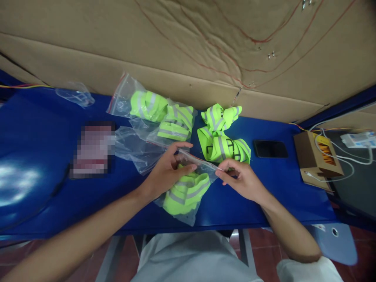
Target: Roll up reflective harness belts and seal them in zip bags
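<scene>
A clear zip-lock bag (208,170) with a bundled neon-yellow reflective strap (186,192) inside lies near the front of the blue table. My right hand (239,178) pinches the right end of its red-lined zip edge. At the other end, my left hand (169,170) holds the bag, thumb in front and index finger stretched above the zip; its other fingers are partly hidden. Behind my hands are two bagged straps (149,105) (176,123), and to their right two unbagged straps (220,117) (225,147) with dark buckles.
Flattened clear bags (138,150) lie left of my hands, near a blurred-out rectangular item (92,150). A black phone (270,149) and a cardboard box (315,152) with white cables are on the right. A cardboard wall (176,47) with red wires borders the table's back.
</scene>
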`<state>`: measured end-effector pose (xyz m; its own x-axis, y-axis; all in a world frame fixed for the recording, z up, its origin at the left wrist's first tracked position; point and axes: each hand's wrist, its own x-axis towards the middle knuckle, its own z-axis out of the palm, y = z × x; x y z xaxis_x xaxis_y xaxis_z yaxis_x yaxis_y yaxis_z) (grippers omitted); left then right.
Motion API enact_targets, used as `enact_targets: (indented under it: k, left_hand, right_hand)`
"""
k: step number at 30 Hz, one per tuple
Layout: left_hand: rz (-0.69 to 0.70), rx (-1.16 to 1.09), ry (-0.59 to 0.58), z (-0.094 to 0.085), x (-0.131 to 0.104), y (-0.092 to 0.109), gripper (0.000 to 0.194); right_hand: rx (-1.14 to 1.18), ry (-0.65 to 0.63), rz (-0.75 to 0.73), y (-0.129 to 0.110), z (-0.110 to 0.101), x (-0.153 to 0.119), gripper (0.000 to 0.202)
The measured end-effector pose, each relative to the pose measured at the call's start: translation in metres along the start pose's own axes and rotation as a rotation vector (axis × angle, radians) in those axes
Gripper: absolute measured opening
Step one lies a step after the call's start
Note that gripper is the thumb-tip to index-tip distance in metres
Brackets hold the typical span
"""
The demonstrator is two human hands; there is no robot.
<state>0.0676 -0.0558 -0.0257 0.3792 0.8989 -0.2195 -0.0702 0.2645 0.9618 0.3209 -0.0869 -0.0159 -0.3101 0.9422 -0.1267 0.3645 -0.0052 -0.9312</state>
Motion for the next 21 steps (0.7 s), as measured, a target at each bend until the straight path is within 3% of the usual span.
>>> enact_targets:
  k: [16, 21]
  left_hand:
    - [-0.047, -0.026, -0.114, 0.015, -0.002, -0.003, 0.066]
    - [-0.057, -0.002, -0.095, 0.017, -0.001, -0.006, 0.066]
  right_hand:
    - [-0.05, -0.012, -0.038, -0.002, 0.009, 0.001, 0.011]
    - [-0.067, -0.037, -0.048, -0.002, 0.009, 0.0, 0.009]
